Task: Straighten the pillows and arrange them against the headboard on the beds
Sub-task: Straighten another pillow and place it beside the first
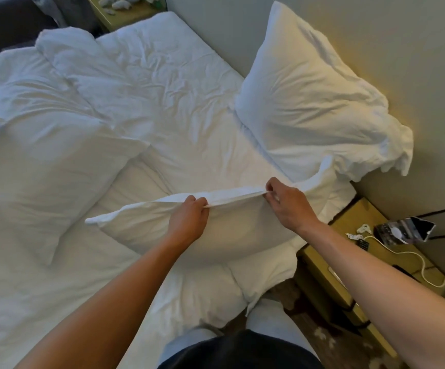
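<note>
Both hands pinch the top seam of a plump white fabric pillow standing on edge near the bed's corner. The left hand is fisted around the edge; the right hand nips it between thumb and fingertips, pulling it taut. A second white pillow leans on the pale wall. A third lies on the rumpled white sheet.

White pillows and sheet; yellow-tan nightstand; white cable; grey headboard.
</note>
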`<move>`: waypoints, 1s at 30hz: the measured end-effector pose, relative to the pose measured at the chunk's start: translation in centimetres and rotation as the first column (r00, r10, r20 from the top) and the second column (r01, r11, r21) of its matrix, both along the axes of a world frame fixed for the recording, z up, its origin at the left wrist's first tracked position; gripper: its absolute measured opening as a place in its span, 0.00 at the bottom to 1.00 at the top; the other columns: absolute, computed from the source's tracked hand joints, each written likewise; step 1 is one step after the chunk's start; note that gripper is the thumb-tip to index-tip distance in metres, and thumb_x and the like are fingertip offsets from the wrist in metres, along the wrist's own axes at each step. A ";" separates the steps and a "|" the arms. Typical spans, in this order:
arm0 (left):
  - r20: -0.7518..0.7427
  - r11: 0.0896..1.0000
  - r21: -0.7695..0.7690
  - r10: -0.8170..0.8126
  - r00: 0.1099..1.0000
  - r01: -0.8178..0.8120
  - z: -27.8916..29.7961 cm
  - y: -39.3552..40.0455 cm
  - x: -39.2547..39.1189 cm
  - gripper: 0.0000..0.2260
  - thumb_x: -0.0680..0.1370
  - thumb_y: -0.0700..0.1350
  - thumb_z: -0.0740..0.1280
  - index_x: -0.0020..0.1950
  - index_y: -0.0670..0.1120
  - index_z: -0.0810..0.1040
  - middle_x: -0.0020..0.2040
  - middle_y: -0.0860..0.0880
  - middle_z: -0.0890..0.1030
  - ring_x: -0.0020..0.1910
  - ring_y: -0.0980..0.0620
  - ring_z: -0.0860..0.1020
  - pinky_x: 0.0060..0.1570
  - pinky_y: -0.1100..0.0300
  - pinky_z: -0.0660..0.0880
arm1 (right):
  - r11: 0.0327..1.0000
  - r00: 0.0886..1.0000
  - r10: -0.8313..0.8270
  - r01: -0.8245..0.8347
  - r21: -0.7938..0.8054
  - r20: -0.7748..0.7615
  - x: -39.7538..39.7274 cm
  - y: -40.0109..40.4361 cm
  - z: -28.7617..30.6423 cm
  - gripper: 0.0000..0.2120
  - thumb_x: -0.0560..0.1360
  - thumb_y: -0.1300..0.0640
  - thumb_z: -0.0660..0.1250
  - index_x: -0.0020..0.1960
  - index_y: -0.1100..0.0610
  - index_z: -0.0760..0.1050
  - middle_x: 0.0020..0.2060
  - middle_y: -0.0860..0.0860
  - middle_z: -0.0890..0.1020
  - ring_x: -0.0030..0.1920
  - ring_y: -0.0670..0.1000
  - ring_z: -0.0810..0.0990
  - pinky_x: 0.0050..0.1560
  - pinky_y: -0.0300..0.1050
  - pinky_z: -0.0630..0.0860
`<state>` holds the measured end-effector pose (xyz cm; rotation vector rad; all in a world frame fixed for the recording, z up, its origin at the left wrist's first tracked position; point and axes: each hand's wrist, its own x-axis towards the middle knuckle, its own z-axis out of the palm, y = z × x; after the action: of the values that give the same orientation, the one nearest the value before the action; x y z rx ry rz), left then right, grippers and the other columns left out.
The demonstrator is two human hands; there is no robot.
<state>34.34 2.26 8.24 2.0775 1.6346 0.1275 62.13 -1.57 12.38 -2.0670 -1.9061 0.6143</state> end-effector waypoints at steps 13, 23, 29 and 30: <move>-0.081 0.984 -0.083 0.150 0.985 -0.156 -1.6 1.2 -4.1 0.17 0.83 0.47 0.54 0.70 0.50 0.74 0.64 0.48 0.75 0.57 0.43 0.78 0.48 0.51 0.76 | 0.966 0.986 0.119 -0.088 -0.241 0.115 1.9 2.1 -2.7 0.26 0.75 0.37 0.71 0.67 0.51 0.77 0.62 0.47 0.78 0.56 0.54 0.80 0.61 0.50 0.73; -0.054 0.976 -0.083 0.197 0.979 -0.201 -2.0 0.4 -4.9 0.15 0.85 0.45 0.53 0.54 0.46 0.79 0.52 0.49 0.75 0.50 0.43 0.79 0.45 0.49 0.76 | 0.984 0.997 0.029 -0.016 -0.176 0.072 1.0 2.6 -2.7 0.07 0.84 0.52 0.60 0.48 0.53 0.69 0.40 0.53 0.80 0.42 0.58 0.78 0.44 0.55 0.76; 0.014 0.976 -0.026 0.218 0.976 -0.218 -0.2 0.0 -5.6 0.16 0.85 0.49 0.54 0.41 0.46 0.72 0.45 0.46 0.80 0.45 0.44 0.78 0.44 0.51 0.73 | 0.987 0.992 0.029 -0.008 -0.162 0.126 0.7 0.7 -2.3 0.10 0.83 0.52 0.62 0.46 0.54 0.76 0.42 0.52 0.82 0.45 0.58 0.79 0.46 0.53 0.75; 0.028 0.977 -0.011 0.214 0.976 -0.214 0.4 0.2 -5.7 0.16 0.85 0.49 0.55 0.41 0.46 0.73 0.45 0.46 0.80 0.45 0.44 0.78 0.44 0.50 0.73 | 0.989 0.992 0.012 0.007 -0.147 0.127 0.7 0.5 -2.0 0.11 0.83 0.51 0.62 0.46 0.55 0.76 0.42 0.52 0.82 0.45 0.58 0.80 0.46 0.53 0.75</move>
<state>28.63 2.44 8.69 1.8792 1.8345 0.2215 62.82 -1.05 10.34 -2.2443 -1.9878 0.6567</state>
